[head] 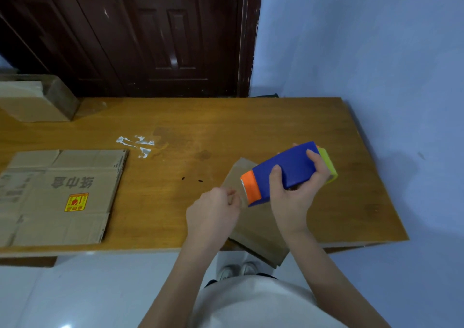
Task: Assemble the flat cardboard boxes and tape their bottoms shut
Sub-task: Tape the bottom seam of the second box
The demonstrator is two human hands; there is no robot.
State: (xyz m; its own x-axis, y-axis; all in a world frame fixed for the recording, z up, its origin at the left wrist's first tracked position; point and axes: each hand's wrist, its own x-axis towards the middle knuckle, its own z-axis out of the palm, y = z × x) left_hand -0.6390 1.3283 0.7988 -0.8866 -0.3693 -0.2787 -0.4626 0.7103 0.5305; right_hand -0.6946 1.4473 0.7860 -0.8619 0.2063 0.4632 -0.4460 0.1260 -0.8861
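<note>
My right hand (291,189) grips a blue tape dispenser (288,169) with an orange cutter end and a green rear, held just above a small brown cardboard box (253,229) at the table's near edge. My left hand (213,212) is beside the orange end, its fingertips pinched together at the box's top; whether tape is between them is too small to tell. A stack of flat cardboard boxes (62,197) with printed characters and a yellow-red label lies at the left of the table.
The wooden table (226,131) has white tape scraps (136,144) near its middle. Another cardboard box (35,101) stands at the far left corner. A dark wooden door is behind, a blue wall to the right, white floor and my shoes below.
</note>
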